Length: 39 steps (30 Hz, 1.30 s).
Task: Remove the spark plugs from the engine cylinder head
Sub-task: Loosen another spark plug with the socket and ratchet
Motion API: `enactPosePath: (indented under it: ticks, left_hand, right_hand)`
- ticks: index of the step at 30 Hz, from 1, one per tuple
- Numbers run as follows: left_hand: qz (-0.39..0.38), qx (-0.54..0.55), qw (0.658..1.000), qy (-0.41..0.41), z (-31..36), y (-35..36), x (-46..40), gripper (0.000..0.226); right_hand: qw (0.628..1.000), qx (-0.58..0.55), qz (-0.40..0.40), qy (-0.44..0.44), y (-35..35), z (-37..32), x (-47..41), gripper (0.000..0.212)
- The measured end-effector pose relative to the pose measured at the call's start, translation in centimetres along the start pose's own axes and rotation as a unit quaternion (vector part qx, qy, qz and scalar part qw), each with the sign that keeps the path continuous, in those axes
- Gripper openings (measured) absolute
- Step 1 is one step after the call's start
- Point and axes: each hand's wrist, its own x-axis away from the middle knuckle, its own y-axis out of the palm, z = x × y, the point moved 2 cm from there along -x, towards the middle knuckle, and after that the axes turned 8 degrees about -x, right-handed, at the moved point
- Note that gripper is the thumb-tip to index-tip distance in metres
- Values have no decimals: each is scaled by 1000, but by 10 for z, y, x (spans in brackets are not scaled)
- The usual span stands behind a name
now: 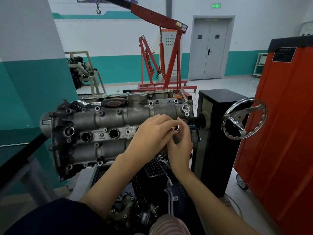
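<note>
Cylinder head (105, 133) sat on the engine stand, cam cover face toward the camera, long axis running left-right. Two plug wells were open and visible on the left half of the centre row, first well (86, 136) and second well (113, 133); couldn't see into either deep enough to say if a plug was there. The wells further right were hidden under the hands. Both hands worked over the right end of that row. Left hand (149, 133) lay palm-down across the head, fingers curled toward the tool, grip on the socket tool (176, 133) from the left side. Right hand (182, 146) came up from below, fingers wrapped round the dark shaft of the same tool, so that grip was clenched on it too. Only the shiny ring-shaped top of the tool showed, between the fingertips; spark plug itself wasn't visible, so I couldn't tell if it was in the tool or in the head. Ratchet (103, 103) with black-and-orange handle lay flat on the far upper edge of the head, well apart from both hands. Chrome handwheel (244, 118) of the stand stood to the right, next to the black pedestal (215, 133). Red tool cabinet (279, 116) at far right, red engine crane (162, 53) behind.
</note>
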Motion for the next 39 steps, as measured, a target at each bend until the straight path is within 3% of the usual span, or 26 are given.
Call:
enactPosePath:
  ticks: [5,9,12,16,19,22,27,31,33,36,39]
  left_hand:
    - [16,-37,997,-63,-2,0,-3,25]
    - [-7,-24,999,-34,0,5,2,30]
    - [15,-39,999,-10,3,7,3,30]
    - [37,-32,996,-77,3,4,0,16]
    - [30,-39,994,-96,5,4,-2,26]
    - [17,-14,997,-70,2,6,2,21]
    - [25,-21,999,-13,3,7,4,29]
    - [26,-5,999,-35,4,4,5,16]
    - [23,-11,998,-56,5,2,4,13]
    - [20,-21,997,-74,8,2,1,16]
    - [14,-9,999,-51,9,2,2,21]
  right_hand:
    - [996,53,61,24,-4,3,-7,20]
    - [990,118,46,-66,-8,2,-7,10]
    - [985,132,15,-113,-8,-1,-7,13]
    - [977,160,-61,-126,-3,-3,-5,23]
    - [992,103,-15,-66,2,-3,-3,26]
    - [997,47,33,-49,-3,-3,-7,27]
    - [993,79,-44,-77,-6,-2,-6,25]
    - [988,103,-92,-72,-6,-1,-6,34]
    - [990,98,-75,-61,-6,-3,-7,41]
    - [994,97,-18,-35,-7,-6,-10,24]
    - [984,159,-25,-71,-15,-7,-16,9]
